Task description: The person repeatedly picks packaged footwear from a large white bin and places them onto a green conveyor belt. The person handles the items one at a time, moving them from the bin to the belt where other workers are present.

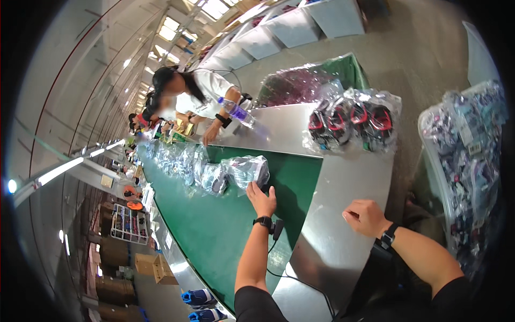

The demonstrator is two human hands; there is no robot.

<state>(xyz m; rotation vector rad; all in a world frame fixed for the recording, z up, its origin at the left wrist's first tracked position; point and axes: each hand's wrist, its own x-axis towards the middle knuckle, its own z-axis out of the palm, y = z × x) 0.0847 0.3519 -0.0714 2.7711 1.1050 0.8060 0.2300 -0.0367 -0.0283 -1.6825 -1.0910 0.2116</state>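
Observation:
My left hand reaches over the green conveyor belt with its fingers apart. Its fingertips are at the near edge of a clear plastic bag with grey-looking shoes inside; I cannot tell if they press on it. Beside that bag lies another bagged pair of shoes. My right hand is curled into a loose fist above the metal table edge, with nothing visible in it. Two bags of black and red shoes sit on the metal table's far corner.
A person in a white top stands across the belt, near a purple-labelled bottle. More bagged shoes line the belt. A bin heaped with bagged shoes stands right. Blue shoes lie lower left. A cable crosses the metal surface.

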